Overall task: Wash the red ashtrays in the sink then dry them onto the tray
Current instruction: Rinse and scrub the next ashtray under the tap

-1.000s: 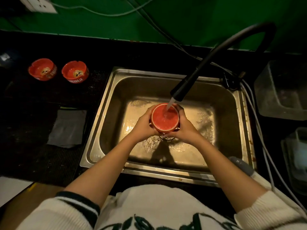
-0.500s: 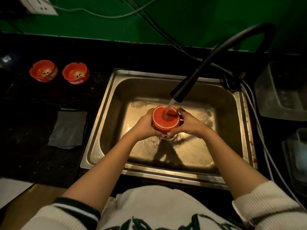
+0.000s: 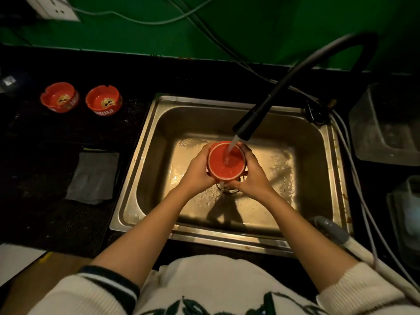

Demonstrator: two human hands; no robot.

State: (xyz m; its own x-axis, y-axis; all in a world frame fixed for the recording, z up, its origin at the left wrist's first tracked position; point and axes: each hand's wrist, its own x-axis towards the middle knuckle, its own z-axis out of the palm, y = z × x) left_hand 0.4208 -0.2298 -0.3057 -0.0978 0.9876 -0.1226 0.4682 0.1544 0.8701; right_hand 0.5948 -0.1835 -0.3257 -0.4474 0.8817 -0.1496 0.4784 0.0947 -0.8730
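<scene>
Both hands held one red ashtray (image 3: pixel 226 161) over the middle of the stainless steel sink (image 3: pixel 145 155), directly above the drain. The left hand (image 3: pixel 197 171) curled around the ashtray's left side, and the right hand (image 3: pixel 252 176) wrapped its right side, with fingers reaching to the far rim. The ashtray was turned so that a flat red face with a pale edge faced up; whether this was its underside could not be told. A thin stream of water from the black flexible faucet (image 3: pixel 254 119) struck that face near its centre, and water ran off the near edge toward the drain. The sink floor was wet and glistening around the hands.

On the dark counter to the far left of the sink stood two more red ashtrays, one further left (image 3: pixel 60 97) and one nearer the sink (image 3: pixel 104 103), just beside each other, both upright with printed designs inside. Nearer, a grey cloth (image 3: pixel 93 178) lay flat on the counter beside the sink's left edge. At the right, clear plastic containers (image 3: pixel 386 123) sat on the counter. A green wall (image 3: pixel 250 26) with a socket and cables ran along the far side.
</scene>
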